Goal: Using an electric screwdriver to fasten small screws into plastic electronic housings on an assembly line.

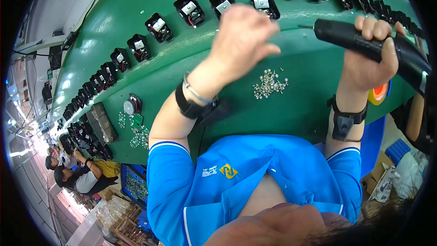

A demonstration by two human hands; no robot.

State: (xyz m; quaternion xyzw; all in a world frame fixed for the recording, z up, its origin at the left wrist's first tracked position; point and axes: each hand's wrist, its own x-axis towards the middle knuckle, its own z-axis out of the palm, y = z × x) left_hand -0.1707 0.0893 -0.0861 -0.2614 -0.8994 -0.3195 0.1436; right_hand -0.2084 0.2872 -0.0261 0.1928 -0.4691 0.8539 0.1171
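Green worktop [314,75] is stretching across the room, black housings [189,10] lining its far side. Well apart from its partner, the right hand [371,61] is gripping the screwdriver [343,36] — long axis pointing left, toward the left hand [243,36] — which is hovering half-curled, blocking some housings; its contents I cannot tell. Screws [269,84] are lying between, nearer the left.

Bright light is covering the worktop [300,109]. Far to the left of and lower than the left hand [243,36], lamps [19,153] are burning out to white. Glare is streaking the surface left of that hand; below it, the green is appearing darker. The left hand is blurring slightly, while the right hand [369,66] is appearing sharper. Fisheye distortion is bending edges toward the black rim.
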